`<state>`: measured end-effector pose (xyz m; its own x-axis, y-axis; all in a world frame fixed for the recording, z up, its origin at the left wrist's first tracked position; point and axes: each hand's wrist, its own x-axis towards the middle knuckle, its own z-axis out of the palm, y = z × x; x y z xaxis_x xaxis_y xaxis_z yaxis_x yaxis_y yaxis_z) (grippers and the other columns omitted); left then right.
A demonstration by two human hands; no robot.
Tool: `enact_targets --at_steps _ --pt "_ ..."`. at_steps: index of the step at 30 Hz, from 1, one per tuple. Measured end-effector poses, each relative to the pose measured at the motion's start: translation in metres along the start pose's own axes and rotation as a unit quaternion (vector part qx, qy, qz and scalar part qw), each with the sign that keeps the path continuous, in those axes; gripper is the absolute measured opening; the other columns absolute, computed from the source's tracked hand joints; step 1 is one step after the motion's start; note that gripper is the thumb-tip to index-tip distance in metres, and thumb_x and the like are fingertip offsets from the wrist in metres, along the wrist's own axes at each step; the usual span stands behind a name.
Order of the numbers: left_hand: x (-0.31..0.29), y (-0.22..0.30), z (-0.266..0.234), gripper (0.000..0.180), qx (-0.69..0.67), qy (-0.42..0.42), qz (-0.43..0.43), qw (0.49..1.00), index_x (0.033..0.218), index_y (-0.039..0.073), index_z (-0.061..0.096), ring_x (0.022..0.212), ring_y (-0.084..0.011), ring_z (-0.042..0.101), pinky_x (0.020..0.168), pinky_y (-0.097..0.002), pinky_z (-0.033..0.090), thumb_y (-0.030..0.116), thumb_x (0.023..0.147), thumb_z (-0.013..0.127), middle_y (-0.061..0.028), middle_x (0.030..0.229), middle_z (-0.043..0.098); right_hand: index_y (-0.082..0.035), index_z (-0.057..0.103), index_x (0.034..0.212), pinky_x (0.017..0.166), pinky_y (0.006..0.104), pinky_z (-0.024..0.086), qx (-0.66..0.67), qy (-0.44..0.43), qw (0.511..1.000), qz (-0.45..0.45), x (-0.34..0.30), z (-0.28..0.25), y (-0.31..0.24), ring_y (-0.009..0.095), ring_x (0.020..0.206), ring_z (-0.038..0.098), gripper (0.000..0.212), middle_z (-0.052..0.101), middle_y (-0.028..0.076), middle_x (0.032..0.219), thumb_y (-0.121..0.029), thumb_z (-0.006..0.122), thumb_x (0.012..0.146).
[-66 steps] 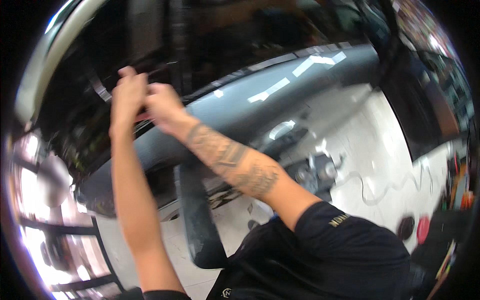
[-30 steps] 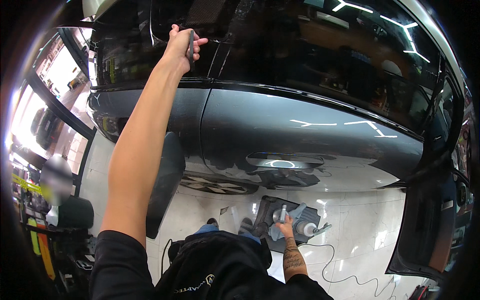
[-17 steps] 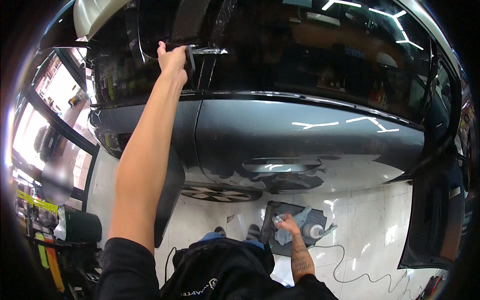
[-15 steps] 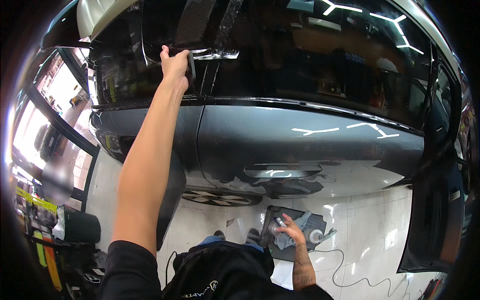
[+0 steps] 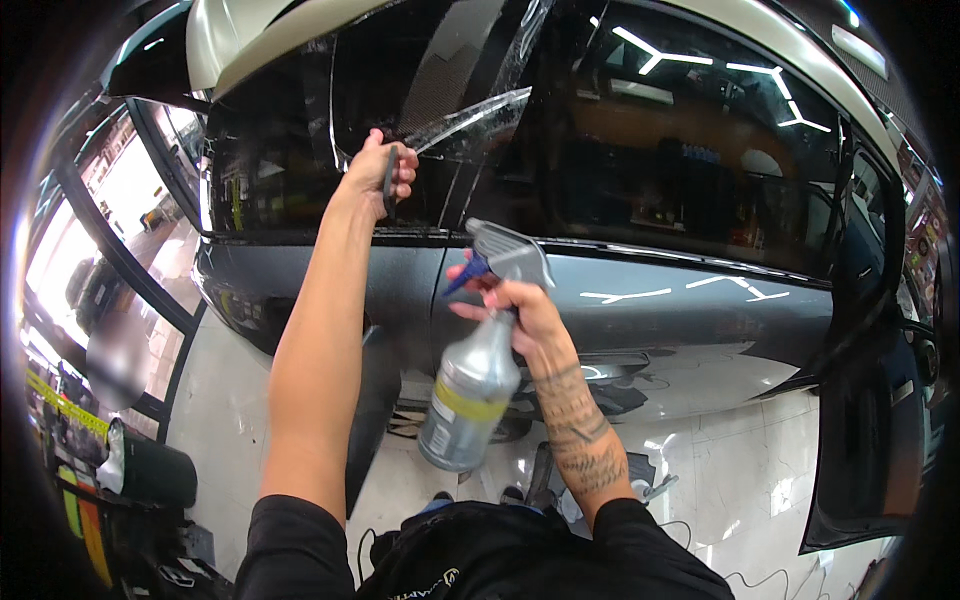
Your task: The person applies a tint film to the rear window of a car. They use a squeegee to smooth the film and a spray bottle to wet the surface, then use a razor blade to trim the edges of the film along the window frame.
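My left hand (image 5: 372,182) is closed around a thin dark squeegee-like blade (image 5: 389,188), close to the car's dark side glass (image 5: 650,170). From near its fingers a shiny strip of clear film (image 5: 470,118) slants up to the right across the pillar. Whether the fingers also pinch the film, I cannot tell. In my right hand (image 5: 525,312) is a spray bottle (image 5: 468,395), clear with a yellow-green band, a grey head and a blue trigger. It is raised in front of the grey car door (image 5: 640,310), its nozzle end tipped toward the upper left.
Below the door a dark stool or cart (image 5: 632,470) stands on the pale tiled floor (image 5: 745,450), partly behind my right arm. A dark open door panel (image 5: 865,440) juts out at the right. At the lower left is a dark bin (image 5: 158,468). A cable crosses the floor.
My right hand has come up from the cart with the spray bottle. My left hand sits lower in the picture, and the film strip, level before, now slants upward.
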<state>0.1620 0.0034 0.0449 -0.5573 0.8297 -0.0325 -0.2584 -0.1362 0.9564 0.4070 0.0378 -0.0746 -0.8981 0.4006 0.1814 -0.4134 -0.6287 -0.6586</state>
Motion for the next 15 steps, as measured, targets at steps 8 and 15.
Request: enact_targets --at_steps 8,15 --pt "-0.005 0.018 0.007 0.079 0.033 -0.022 -0.027 0.999 0.141 0.019 0.01 0.052 -0.0086 0.046 0.039 -0.0228 0.035 -0.001 0.078 0.054 -0.0043 0.07 0.051 0.003 0.055 0.108 0.08 0.0527 0.054 0.093 -0.039 0.995 0.001 0.117 0.018 -0.006 0.036 0.102 0.062 0.042 0.063 0.02 0.108 -0.004 0.048 0.068" --pt "-0.008 0.025 -0.001 0.086 -0.011 -0.032 -0.081 0.996 0.144 0.024 0.004 0.052 -0.0112 0.05 0.037 -0.0244 0.036 -0.003 0.082 0.057 -0.0073 0.073 0.052 0.004 0.059 0.093 0.072 0.0471 0.057 0.091 0.004 0.996 -0.014 0.14 0.033 -0.014 0.029 0.075 0.066 0.03 0.063 0.017 0.083 -0.002 0.049 0.065"
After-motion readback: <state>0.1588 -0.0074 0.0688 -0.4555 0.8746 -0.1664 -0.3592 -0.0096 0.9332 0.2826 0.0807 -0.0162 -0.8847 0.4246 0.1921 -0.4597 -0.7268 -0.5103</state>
